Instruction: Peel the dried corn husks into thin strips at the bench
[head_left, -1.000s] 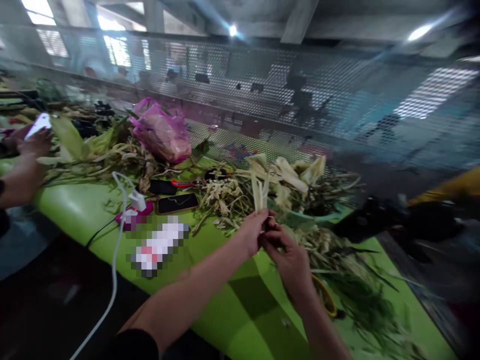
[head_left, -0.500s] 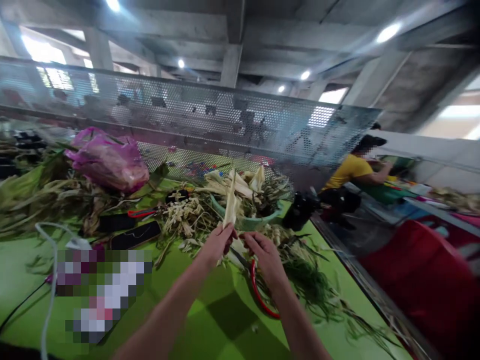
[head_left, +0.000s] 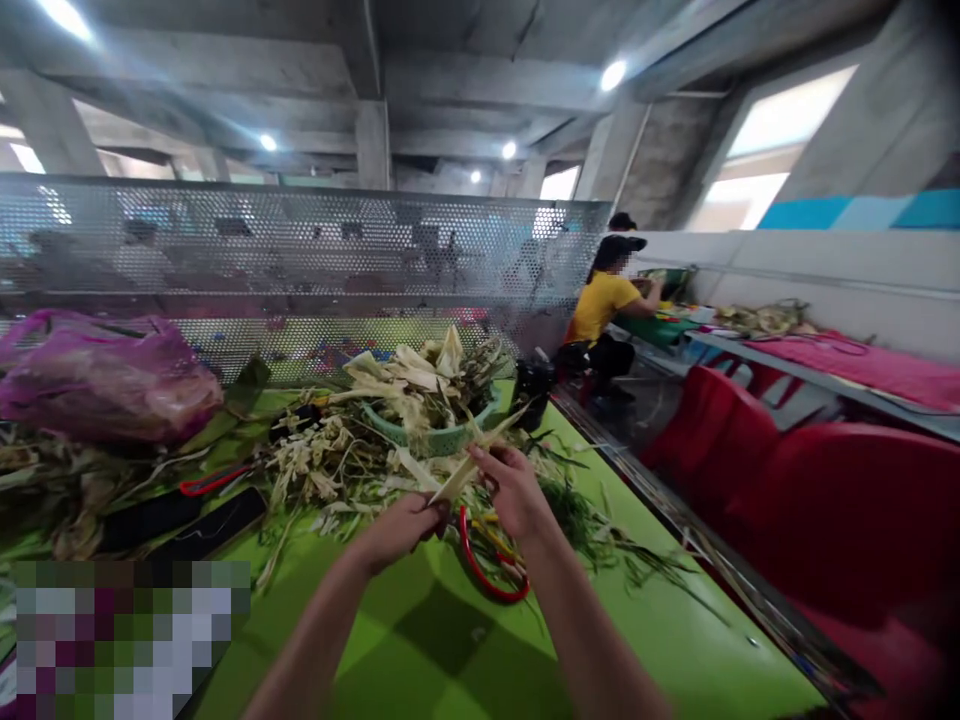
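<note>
A pale dried corn husk strip (head_left: 456,480) stretches between my hands, slanting up to the right. My left hand (head_left: 401,528) pinches its lower end, fingers closed. Higher up, my right hand (head_left: 514,488) is closed on the same husk, with narrow ends sticking out past its fingers. Below and beside my right hand lie scissors with red handles (head_left: 466,560), their blades hidden. Just beyond both hands, a green basket (head_left: 397,432) holds a heap of dried husks (head_left: 420,375).
Dried plant scraps (head_left: 315,460) and green strands (head_left: 566,515) litter the green table (head_left: 360,640). A purple plastic bag (head_left: 112,380), a dark phone (head_left: 210,525) and red-handled scissors (head_left: 214,480) are at left. A black bottle-like object (head_left: 534,385) stands behind. Red chairs (head_left: 847,520) and a person (head_left: 604,300) are at right.
The view has turned right. The husk, upright in my left hand before, now slants between both hands. My right hand has moved up onto it.
</note>
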